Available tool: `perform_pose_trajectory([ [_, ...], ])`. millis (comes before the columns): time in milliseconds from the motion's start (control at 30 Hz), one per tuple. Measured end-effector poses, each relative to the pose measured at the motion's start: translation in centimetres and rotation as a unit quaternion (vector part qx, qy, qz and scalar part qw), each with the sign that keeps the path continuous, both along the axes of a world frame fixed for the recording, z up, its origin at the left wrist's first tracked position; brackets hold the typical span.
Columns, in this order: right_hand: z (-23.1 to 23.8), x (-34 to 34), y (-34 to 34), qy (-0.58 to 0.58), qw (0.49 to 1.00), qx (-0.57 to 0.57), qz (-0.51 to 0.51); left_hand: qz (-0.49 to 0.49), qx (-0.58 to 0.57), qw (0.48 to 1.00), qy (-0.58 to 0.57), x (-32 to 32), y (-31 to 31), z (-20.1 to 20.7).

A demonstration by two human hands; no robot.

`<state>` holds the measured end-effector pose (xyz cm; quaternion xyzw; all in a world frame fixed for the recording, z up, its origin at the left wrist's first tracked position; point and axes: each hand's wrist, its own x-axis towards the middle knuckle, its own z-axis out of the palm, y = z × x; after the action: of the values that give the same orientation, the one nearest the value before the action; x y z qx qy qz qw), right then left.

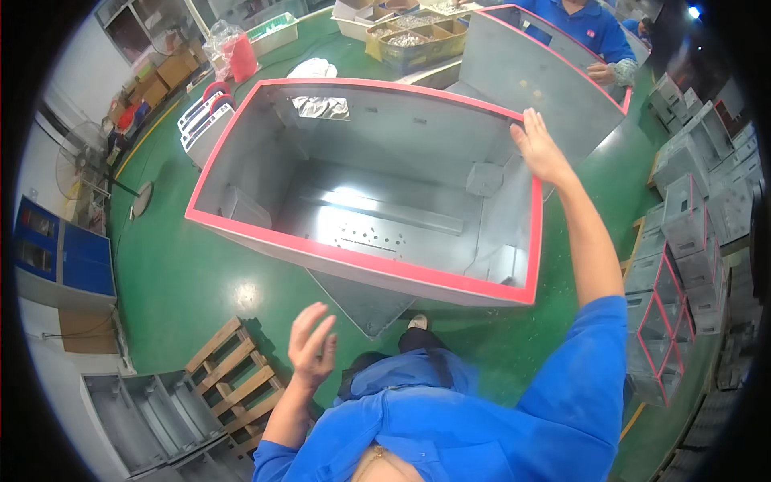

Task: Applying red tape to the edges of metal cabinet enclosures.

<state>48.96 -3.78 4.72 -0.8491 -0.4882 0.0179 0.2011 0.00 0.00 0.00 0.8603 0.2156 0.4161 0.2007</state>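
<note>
Cabinet (385,136) pink-rimmed; yellow bin (426,56) holding small parts (409,38).

No words or numbers can be read anywhere in view. A small red-and-white mark (590,34) sits on the chest of a co-worker's blue top (617,44) at the upper right, too tiny to make out. On the pink-rimmed metal box (401,277) and the cardboard boxes (173,71) at upper left, no print is legible.
</note>
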Motion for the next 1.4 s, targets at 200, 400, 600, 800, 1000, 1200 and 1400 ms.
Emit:
perform_pose_trajectory([
  [200,0.9,-1.3,1.1,-0.040,0.998,-0.029,-0.027,0.146,0.108,0.983,-0.035,-2.1,8.8,0.7],
  [400,2.7,-11.7,-5.5,-0.031,0.998,-0.052,-0.013,0.168,0.080,0.973,-0.139,-5.5,19.4,1.0],
  [600,4.6,-23.8,-10.2,0.025,0.994,-0.043,-0.094,0.067,0.036,0.983,-0.168,-6.6,27.4,0.6],
  [800,3.7,-30.8,-10.7,0.033,0.963,0.040,-0.264,-0.055,-0.195,0.970,-0.132,-7.2,28.5,-1.9],
  [1000,-0.1,-25.1,-9.4,0.133,0.834,0.355,-0.401,-0.095,-0.341,0.920,-0.167,-5.3,28.4,-1.3],
  [1200,-3.9,-22.8,-7.8,0.208,0.750,0.500,-0.379,-0.034,-0.439,0.877,-0.190,-3.9,28.9,0.2],
  [1400,-3.3,-21.0,-3.9,0.232,0.676,0.602,-0.356,-0.079,-0.419,0.890,-0.162,2.1,34.0,0.1],
])
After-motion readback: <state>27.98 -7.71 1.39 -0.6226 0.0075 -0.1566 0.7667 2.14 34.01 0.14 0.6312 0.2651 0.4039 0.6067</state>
